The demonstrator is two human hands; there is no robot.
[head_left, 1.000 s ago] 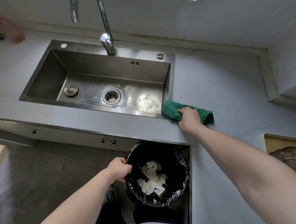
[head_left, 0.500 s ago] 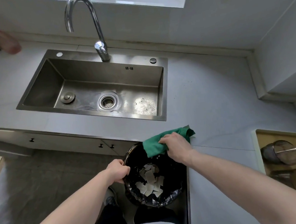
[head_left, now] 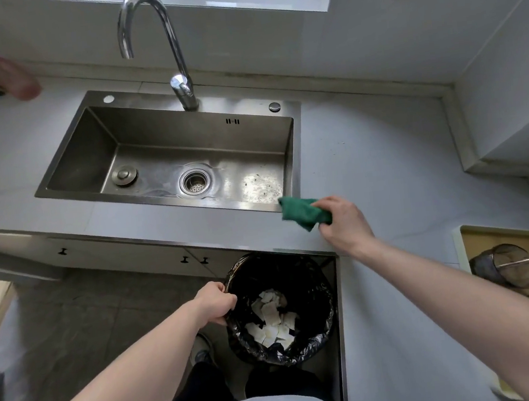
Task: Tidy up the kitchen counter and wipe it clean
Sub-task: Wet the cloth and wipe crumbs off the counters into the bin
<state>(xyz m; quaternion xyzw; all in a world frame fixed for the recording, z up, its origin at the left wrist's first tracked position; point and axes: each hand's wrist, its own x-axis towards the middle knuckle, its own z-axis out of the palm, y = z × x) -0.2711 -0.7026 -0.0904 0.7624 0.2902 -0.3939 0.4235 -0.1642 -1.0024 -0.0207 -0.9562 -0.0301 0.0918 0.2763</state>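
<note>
At the front right corner of the sink (head_left: 166,151), the right hand (head_left: 340,221) pinches a bunched green cloth (head_left: 303,212) between thumb and curled fingers, the cloth lying over the strip of counter (head_left: 383,161) just beside the sink's rim. Whether the cloth rests on the surface or hangs just above it, I cannot tell. Below the counter's edge, the left hand (head_left: 216,301) grips the rim of a black-lined bin (head_left: 323,341), fingers wrapped over the liner, holding it up near the lip of the counter. White paper scraps (head_left: 271,322) lie in the bottom of the bin.

The step in hand looks like sweeping crumbs off the counter into the bin. To do it well, the cloth should be flattened out rather than kept in a tight wad, so more of it meets the surface. Strokes are best drawn from the back wall toward the front edge, ending right over the bin's mouth. The bin should sit snug under the edge with no gap, or bits will drop to the floor. The narrow strip along the sink rim needs a pass too, kept off the basin so nothing falls in. Faint specks show on the counter to the right of the sink; those want attention next.
</note>
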